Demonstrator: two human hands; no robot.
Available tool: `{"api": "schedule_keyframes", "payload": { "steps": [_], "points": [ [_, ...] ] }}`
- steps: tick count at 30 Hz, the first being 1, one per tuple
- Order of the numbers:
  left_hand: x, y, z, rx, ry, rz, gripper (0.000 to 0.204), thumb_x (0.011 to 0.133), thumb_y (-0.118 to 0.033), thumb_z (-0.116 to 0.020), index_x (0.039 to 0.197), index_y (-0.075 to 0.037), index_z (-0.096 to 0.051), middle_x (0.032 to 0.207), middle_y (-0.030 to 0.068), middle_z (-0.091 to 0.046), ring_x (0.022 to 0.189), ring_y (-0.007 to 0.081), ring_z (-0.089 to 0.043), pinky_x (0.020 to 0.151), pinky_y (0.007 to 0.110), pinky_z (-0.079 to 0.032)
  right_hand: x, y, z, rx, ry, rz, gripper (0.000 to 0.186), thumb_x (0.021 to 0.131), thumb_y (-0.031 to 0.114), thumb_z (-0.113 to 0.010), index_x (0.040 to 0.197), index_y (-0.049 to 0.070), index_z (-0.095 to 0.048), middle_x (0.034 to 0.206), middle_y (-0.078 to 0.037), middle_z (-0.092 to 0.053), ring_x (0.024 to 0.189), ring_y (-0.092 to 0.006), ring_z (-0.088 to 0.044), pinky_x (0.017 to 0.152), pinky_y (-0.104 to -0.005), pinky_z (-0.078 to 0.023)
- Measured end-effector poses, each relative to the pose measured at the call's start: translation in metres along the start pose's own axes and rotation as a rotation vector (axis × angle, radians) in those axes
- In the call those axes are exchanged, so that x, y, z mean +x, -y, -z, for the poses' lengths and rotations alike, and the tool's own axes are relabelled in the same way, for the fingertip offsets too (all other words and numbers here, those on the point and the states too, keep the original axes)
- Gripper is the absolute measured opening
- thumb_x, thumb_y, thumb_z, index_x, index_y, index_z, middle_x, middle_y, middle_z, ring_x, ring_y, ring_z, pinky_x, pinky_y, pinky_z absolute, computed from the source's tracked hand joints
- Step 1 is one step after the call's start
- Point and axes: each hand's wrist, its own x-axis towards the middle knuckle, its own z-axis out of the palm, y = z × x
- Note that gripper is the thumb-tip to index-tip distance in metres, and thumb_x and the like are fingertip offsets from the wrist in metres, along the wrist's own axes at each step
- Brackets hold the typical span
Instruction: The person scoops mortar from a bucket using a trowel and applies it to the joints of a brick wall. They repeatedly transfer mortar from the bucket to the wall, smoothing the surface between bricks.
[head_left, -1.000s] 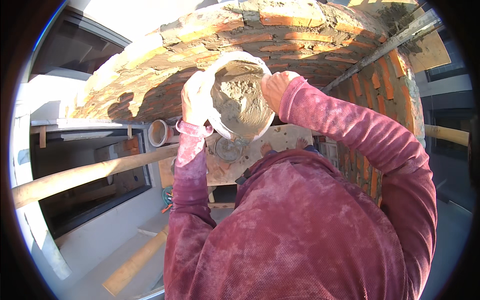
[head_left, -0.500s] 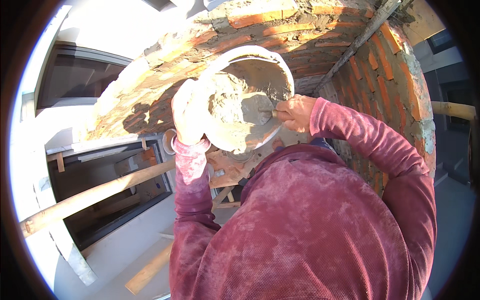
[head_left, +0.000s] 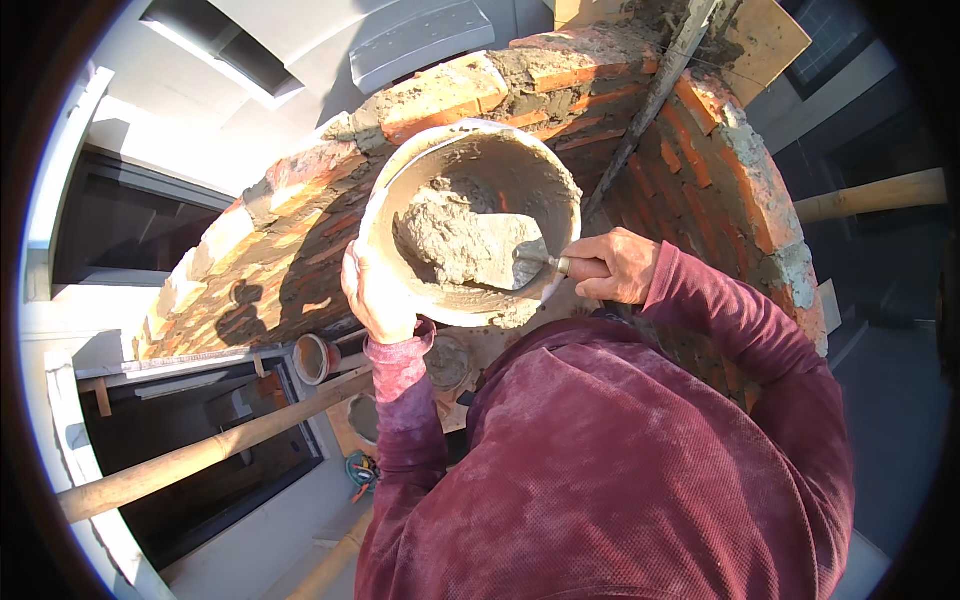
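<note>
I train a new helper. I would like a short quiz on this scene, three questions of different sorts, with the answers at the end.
1. Fill in the missing word: The left hand holds the bucket at its ____ side, as seen in the picture.
2. Which tool does the right hand hold, and where is its blade?
3. True or false: The bucket is empty.

Key:
1. Left.
2. A trowel; its blade is inside the bucket.
3. False; grey mortar lies in it.
</note>
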Motion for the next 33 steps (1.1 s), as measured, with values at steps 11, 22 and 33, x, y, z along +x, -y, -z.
{"api": "schedule_keyframes", "payload": {
  "steps": [11, 22, 33],
  "points": [
    [0.012, 0.042, -0.032, 0.022, -0.005, -0.026, 0.032, 0.101, -0.030, -0.046, 0.096, 0.000, -0.055, 0.089, 0.0023, -0.051, 0.083, 0.0107, -0.046, 0.075, 0.026, -0.039, -0.072, 0.038, 0.105, 0.309, -0.191, -0.164, 0.048, 0.078, 0.016, -0.068, 0.119, -0.004, -0.053, 0.080, -0.005, -0.059, 0.053, -0.0104, -0.055, 0.050, -0.0226, -0.045],
    [-0.011, 0.040, -0.018, -0.149, 0.044, 0.157, 0.033, 0.101, -0.031, -0.047, 0.102, 0.001, -0.055, 0.097, 0.0082, -0.058, 0.090, 0.0144, -0.055, 0.081, 0.030, -0.045, -0.031, -0.040, 0.193, 1.004, -0.684, 0.061, 0.030, 0.096, 0.020, -0.052, 0.117, -0.001, -0.050, 0.073, -0.003, -0.049, 0.043, -0.0074, -0.046, 0.034, -0.0218, -0.039],
    [0.015, 0.029, 0.024, -0.123, 0.081, 0.185, 0.033, 0.101, -0.027, -0.047, 0.109, 0.004, -0.057, 0.100, 0.0077, -0.060, 0.093, 0.0138, -0.056, 0.084, 0.028, -0.045, -0.036, 0.007, 0.057, -0.357, -0.432, 0.098, 0.026, 0.080, 0.018, -0.062, 0.099, 0.001, -0.054, 0.080, -0.013, -0.063, 0.069, -0.0281, -0.064, 0.061, -0.0382, -0.050]
  ]
}}
